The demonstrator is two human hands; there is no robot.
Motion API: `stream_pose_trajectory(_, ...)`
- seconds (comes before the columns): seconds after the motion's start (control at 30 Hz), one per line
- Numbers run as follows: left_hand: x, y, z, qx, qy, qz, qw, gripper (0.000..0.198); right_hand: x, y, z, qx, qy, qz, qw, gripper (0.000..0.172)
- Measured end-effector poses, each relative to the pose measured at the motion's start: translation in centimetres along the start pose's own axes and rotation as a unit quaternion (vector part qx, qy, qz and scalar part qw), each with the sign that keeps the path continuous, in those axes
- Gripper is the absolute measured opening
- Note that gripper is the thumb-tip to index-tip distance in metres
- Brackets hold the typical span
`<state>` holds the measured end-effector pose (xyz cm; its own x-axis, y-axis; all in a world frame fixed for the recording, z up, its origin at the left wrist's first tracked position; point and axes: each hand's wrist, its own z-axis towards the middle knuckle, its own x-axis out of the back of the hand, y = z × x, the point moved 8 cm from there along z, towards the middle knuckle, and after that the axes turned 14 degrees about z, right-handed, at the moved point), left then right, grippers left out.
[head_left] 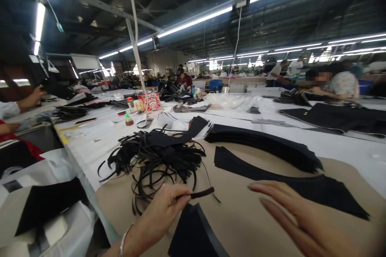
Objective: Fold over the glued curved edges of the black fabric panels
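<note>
My left hand (pixel 163 213) pinches a narrow black strip (pixel 202 193) between thumb and fingers; the strip's free end points right. Just beyond it lies a tangled heap of thin black strips (pixel 157 154). Below the hand, a black fabric panel (pixel 196 233) rests on the tan board (pixel 238 209). My right hand (pixel 295 217) hovers at the right with fingers stretched out and nothing between them. Past its fingertips lies a curved black fabric piece (pixel 289 178). A thick stack of curved black pieces (pixel 262 144) sits behind that.
At the back left of the white table (pixel 99 140) stand a small bottle with a green cap (pixel 129 119) and a red patterned box (pixel 150 102). Large black panels (pixel 337 116) lie at the right. Other people work around; a co-worker's hand (pixel 36 95) shows at the left.
</note>
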<state>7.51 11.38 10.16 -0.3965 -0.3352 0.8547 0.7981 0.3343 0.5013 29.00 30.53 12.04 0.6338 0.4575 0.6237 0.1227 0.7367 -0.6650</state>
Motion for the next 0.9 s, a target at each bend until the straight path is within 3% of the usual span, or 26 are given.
stream_pose_trajectory(0.07,0.1,0.6,-0.4,-0.006,0.002,0.012,1.0,0.028,-4.5,-3.7,1.1,0.02,-0.086,0.037,0.995,0.038)
stream_pose_trajectory(0.1,0.4,0.7,-0.5,-0.006,0.005,0.006,1.0,0.028,-6.2,-5.2,1.7,0.033,-0.1,0.055,0.993,0.037)
stream_pose_trajectory(0.2,2.9,0.8,-0.7,-0.008,0.041,-0.054,0.998,0.024,-9.4,-8.3,3.6,0.057,-0.08,0.118,0.988,0.044)
stream_pose_trajectory(0.27,6.3,0.9,-1.0,-0.013,0.132,-0.094,0.987,0.02,-9.7,-9.2,4.6,0.039,-0.024,0.178,0.983,0.055)
stream_pose_trajectory(0.33,10.5,1.4,-1.9,-0.018,0.267,-0.121,0.956,0.015,-9.9,-10.4,5.3,0.02,0.003,0.25,0.968,0.063)
stream_pose_trajectory(0.37,12.2,2.0,-2.5,-0.028,0.322,-0.139,0.936,0.012,-10.3,-11.4,5.6,0.019,-0.008,0.285,0.958,0.064)
stream_pose_trajectory(0.43,14.1,4.0,-3.2,-0.065,0.377,-0.182,0.906,0.011,-11.1,-14.4,6.3,0.054,-0.058,0.347,0.935,0.062)
stream_pose_trajectory(0.57,14.2,9.3,-3.3,-0.136,0.371,-0.218,0.892,0.013,-9.9,-20.1,8.1,0.193,-0.05,0.391,0.898,0.033)
stream_pose_trajectory(0.7,14.4,11.8,-3.8,-0.163,0.413,-0.209,0.871,0.015,-7.4,-21.7,9.9,0.246,-0.045,0.337,0.908,0.02)
stream_pose_trajectory(0.8,15.3,10.3,-3.6,-0.162,0.426,-0.297,0.839,0.014,-5.6,-20.6,10.4,0.232,-0.066,0.23,0.943,0.019)
stream_pose_trajectory(0.9,14.4,6.6,-2.1,-0.105,0.359,-0.457,0.807,0.014,-3.9,-18.1,9.9,0.195,-0.088,0.115,0.97,0.016)
